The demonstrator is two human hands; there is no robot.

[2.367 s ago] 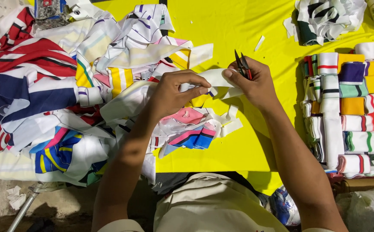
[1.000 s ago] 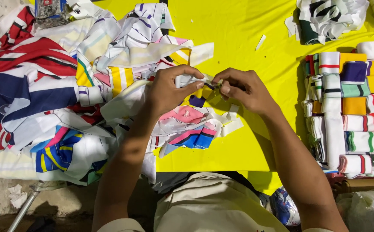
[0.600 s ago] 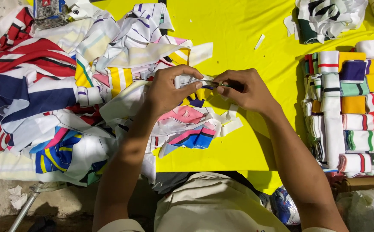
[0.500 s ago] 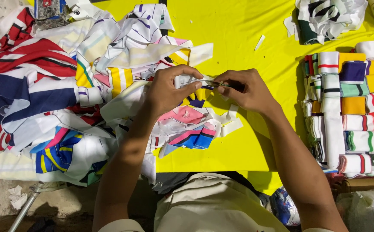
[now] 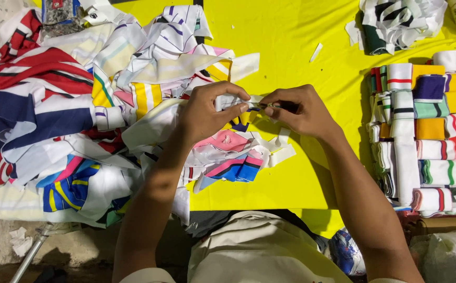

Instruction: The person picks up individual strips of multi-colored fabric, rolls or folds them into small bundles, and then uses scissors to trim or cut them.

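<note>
Yellow table (image 5: 301, 173) is carrying everything. Left hand (image 5: 207, 112) is pinching a white fabric piece (image 5: 231, 100) at its fingertips; right hand (image 5: 298, 110) is gripping small snips (image 5: 262, 106) touching that piece's edge. Folded striped strips (image 5: 427, 141) are sitting farther right.

matt cloth scraps (image 5: 134, 105); smooth yellow tabletop (image 5: 291, 47)

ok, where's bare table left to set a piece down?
Bare yellow table lies between the fabric pile and the folded stacks, above the hands. A smaller patch sits under the right hand. Left of the left hand is crowded.
</note>
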